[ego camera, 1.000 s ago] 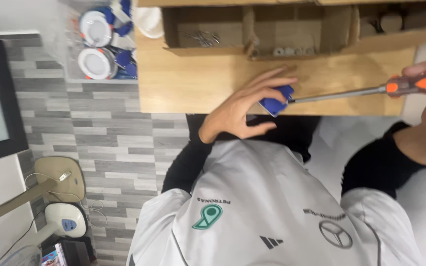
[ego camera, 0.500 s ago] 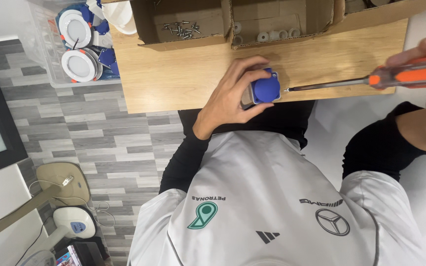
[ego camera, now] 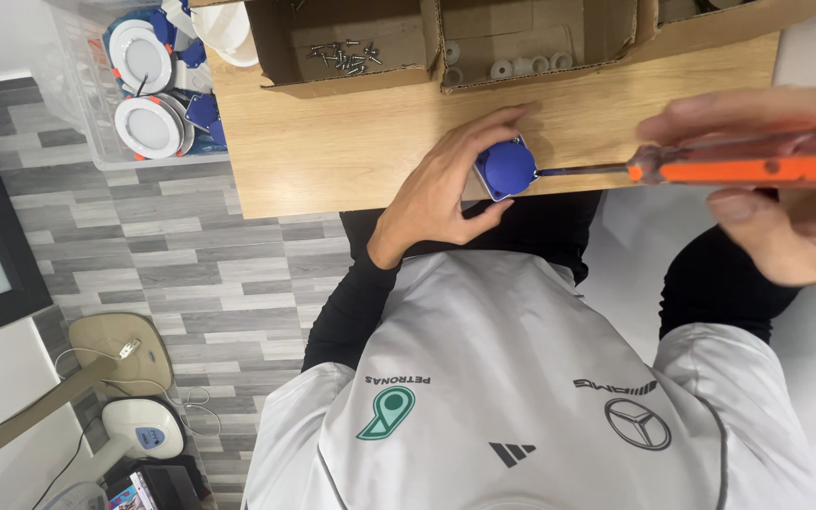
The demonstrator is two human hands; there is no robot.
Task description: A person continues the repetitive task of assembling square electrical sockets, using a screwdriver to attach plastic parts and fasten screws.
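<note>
screws point(ego camera: 340, 57) in a box point(ego camera: 276, 47) (left compartment) on the table point(ego camera: 332, 142).

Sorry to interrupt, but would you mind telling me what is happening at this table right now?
A person seated at a wooden table steadies a small blue part against the tabletop with the left hand. The right hand grips an orange-handled screwdriver, whose tip meets the side of the blue part. Behind it, open cardboard boxes hold screws and small white rings. A clear bin of round white fittings sits beside the table.
</note>
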